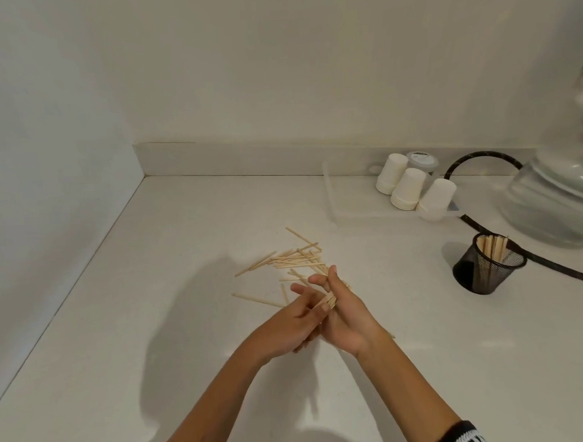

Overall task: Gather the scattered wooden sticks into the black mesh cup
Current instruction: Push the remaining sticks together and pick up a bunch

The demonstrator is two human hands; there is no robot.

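Wooden sticks [295, 259], pale, thin and flat, scattered in a loose crisscross heap on white counter [173, 292], a few strays lying apart to the left. Probably very light, stiff but easily snapped if bent, smooth enough to slide off one another; best taken as a bundle near mid-length, ends squared first. Small bundle [328, 299] of such sticks gripped between both hands just in front of the heap. Right hand [346, 313] curled around the bundle, thumb extended upward. Left hand [288, 324] against the bundle's near end, fingers partly straight; whether gripping or only steadying, not certain.

Black mesh cup [487, 269] upright, well apart to the right, already holding several sticks on end; likely light and prone to tipping if struck at the rim.

Surroundings: three stacks of white paper cups [412, 188] on clear tray [356, 214] near the back wall, grey-lidded container [422, 160] behind them. Large glass vessel [556, 192] just behind the mesh cup at far right. Dark cable [552, 264] curving along the counter behind the cup, close to its rim. Route from heap to cup open across bare counter; cable and glass vessel the nearest hazards beyond the cup.
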